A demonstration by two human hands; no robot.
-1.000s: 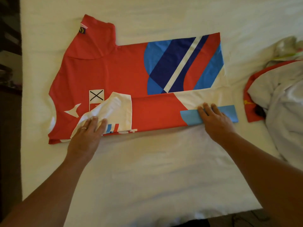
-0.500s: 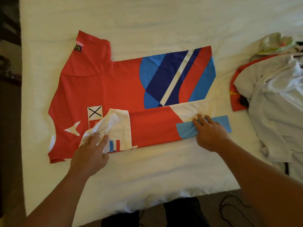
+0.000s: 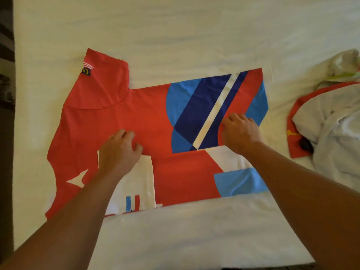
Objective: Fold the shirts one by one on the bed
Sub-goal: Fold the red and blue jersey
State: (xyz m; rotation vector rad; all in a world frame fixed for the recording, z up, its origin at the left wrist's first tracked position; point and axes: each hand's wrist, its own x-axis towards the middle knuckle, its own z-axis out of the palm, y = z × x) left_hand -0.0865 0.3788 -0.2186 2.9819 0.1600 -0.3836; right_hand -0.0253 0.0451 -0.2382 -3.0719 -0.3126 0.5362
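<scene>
A red shirt (image 3: 120, 117) with blue, navy and white panels lies flat across the white bed (image 3: 175, 32), its collar end to the left. The near side is folded over as a strip (image 3: 183, 176), with a white sleeve (image 3: 140, 184) lying on it. The far sleeve (image 3: 105, 78) sticks out toward the back. My left hand (image 3: 118, 152) is over the shirt's middle, fingers loosely curled, with no fabric seen in it. My right hand (image 3: 240, 131) rests on the patterned panel near the hem, fingers curled under; I see no cloth pinched.
A heap of other clothes (image 3: 331, 129), white and red, lies at the bed's right side. Along the left the bed's edge (image 3: 13, 152) borders dark floor. Bare sheet lies beyond and in front of the shirt.
Both hands have left the near folded strip and moved farther across the shirt, to its middle. The white sleeve now lies flatter on the strip.
</scene>
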